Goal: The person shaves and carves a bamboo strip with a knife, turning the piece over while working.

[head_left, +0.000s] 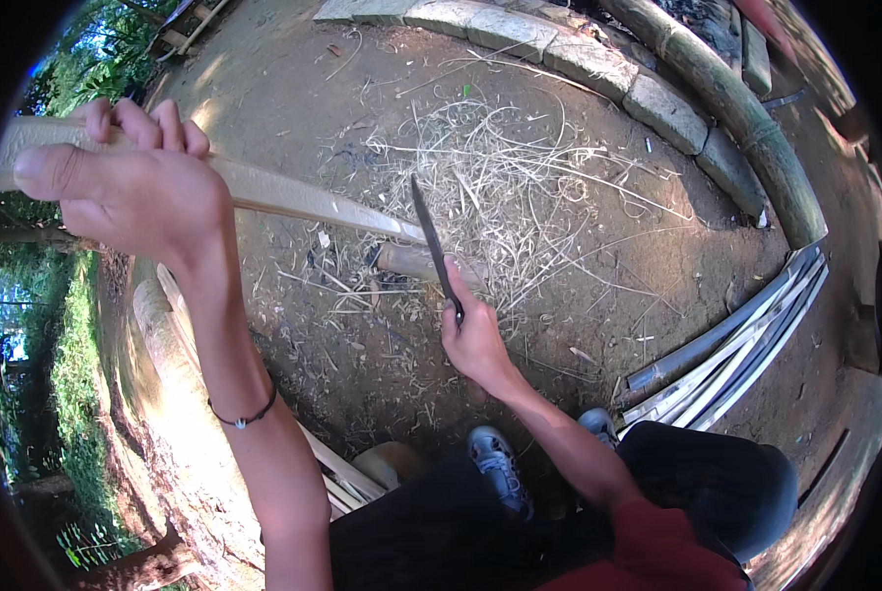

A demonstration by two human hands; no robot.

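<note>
My left hand (145, 187), raised at the upper left, is closed round a long pale strip of split bamboo (293, 192). The strip slants down to the right, toward the middle of the view. My right hand (475, 330) grips a dark-bladed knife (429, 222), with its blade pointing up and away. The blade crosses the strip's lower end; whether it cuts into the wood cannot be told. Below that end lies a short round piece of wood (411, 263) on the ground. Part of the knife's handle is hidden in my fingers.
Curly shavings (529, 167) cover the dirt ahead. A stone block border (588, 64) curves along the far side, with a thick bamboo pole (746, 113) beside it. Split strips (746, 350) lie at the right. My shoe (498, 468) is below; a log (155, 315) lies left.
</note>
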